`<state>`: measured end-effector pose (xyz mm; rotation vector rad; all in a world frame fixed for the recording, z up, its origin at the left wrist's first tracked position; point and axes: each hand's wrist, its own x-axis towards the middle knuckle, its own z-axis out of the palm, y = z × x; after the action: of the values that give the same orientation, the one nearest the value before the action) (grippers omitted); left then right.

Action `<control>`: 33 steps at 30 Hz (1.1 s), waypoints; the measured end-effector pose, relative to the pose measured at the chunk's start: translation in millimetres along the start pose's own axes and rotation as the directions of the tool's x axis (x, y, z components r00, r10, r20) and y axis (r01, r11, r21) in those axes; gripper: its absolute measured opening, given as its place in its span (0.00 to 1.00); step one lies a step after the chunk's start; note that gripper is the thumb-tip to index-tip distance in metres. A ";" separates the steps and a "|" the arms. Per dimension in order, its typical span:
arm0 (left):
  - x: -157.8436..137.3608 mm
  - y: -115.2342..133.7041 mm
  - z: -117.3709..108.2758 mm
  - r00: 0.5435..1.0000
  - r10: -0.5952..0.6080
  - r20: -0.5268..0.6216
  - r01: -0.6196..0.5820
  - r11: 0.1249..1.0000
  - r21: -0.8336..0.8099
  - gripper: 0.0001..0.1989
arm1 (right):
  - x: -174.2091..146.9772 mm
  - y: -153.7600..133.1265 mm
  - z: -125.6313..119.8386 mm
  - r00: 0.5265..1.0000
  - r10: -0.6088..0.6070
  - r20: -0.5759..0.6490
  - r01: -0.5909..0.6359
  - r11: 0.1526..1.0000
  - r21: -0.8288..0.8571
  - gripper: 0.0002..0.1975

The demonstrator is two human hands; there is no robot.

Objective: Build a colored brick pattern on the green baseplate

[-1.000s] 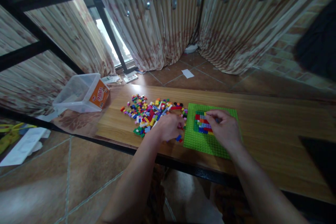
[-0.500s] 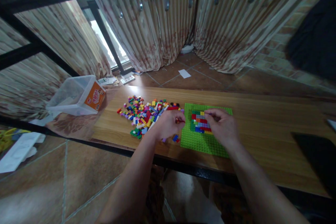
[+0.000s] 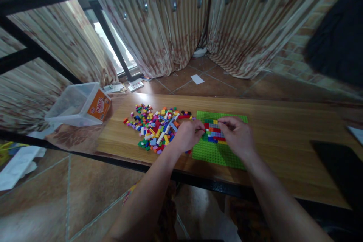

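Flat on the wooden counter (image 3: 283, 136): square green studded baseplate (image 3: 215, 153). Left hand (image 3: 187, 136) at its left edge, right hand (image 3: 238, 136) over colourful bricks pressed onto it (image 3: 213, 133); either grip impossible to tell. Left: loose pile of small coloured bricks (image 3: 154, 126). Farther left: clear plastic tub (image 3: 76, 104).

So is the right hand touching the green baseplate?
Touching: in the head view the right hand rests on the green baseplate, no gap visible.

wooden table (image 3: 283, 136) with green baseplate (image 3: 215, 155), loose bricks (image 3: 153, 124), plastic tub (image 3: 81, 104)
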<state>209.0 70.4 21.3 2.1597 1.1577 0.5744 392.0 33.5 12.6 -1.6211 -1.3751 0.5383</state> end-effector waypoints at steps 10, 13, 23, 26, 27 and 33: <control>-2.8 5.9 0.9 1.000 -0.015 0.015 0.014 0.995 0.102 0.08 | 0.1 -0.1 0.2 1.000 0.000 0.011 0.000 1.000 -0.015 0.12; -1.6 6.6 2.4 1.000 -0.028 0.002 0.028 0.991 0.130 0.07 | 0.1 0.3 0.2 1.000 -0.005 0.010 0.006 0.999 -0.032 0.12; 0.4 6.4 6.5 0.999 -0.021 -0.049 0.027 0.992 0.121 0.06 | -0.8 0.8 1.3 1.000 -0.002 0.028 0.003 0.999 -0.054 0.11; -0.8 7.5 7.7 0.998 -0.010 -0.060 0.020 0.988 0.155 0.08 | -1.2 0.3 1.5 0.999 -0.005 0.033 0.009 0.995 -0.096 0.11; -1.3 8.4 8.1 0.998 -0.006 -0.061 0.017 0.984 0.180 0.09 | -1.2 0.0 1.5 0.999 -0.010 0.033 0.014 0.994 -0.112 0.11; -4.6 16.3 10.1 1.000 0.021 -0.006 -0.018 0.925 0.379 0.13 | -2.1 -2.9 2.5 0.998 -0.049 0.038 0.056 0.976 -0.210 0.11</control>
<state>222.4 56.4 24.9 2.4966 1.3436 0.3918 387.9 32.4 13.3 -1.7452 -1.5372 0.3992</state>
